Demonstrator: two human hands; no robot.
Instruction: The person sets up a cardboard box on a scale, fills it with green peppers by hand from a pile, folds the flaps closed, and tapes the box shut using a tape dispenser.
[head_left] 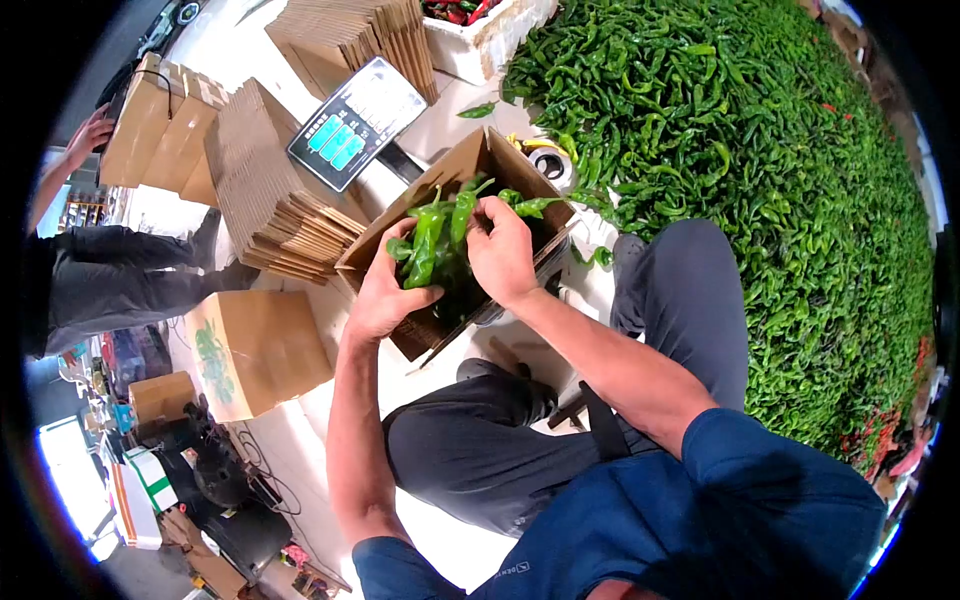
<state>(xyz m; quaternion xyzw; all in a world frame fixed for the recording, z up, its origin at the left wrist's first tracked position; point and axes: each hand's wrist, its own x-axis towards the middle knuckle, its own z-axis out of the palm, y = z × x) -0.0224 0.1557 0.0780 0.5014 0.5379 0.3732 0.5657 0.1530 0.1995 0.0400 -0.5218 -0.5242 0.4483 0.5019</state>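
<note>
Long green peppers [428, 245] are bunched between my two hands over an open cardboard box [490, 155]. My left hand [385, 295] curls round several of them, its thumb along the lower side. Closed at the bunch's right side, my right hand [500, 250] has its fingertips on a pepper [463, 215]. Another pepper [530, 206] juts out past those fingers toward the box's right wall. Deep shadow and my hands hide most of the box's inside. Just beyond the box stands a digital scale display [356, 122] with lit blue-green readouts.
A huge heap of green peppers [680, 130] spreads along the right. Stacks of flattened cartons [265, 185] lean at the left, near a closed box [260, 350]. A tape roll [550, 165] lies by the box. Another person's hand [90, 132] touches cartons [160, 125] at far left.
</note>
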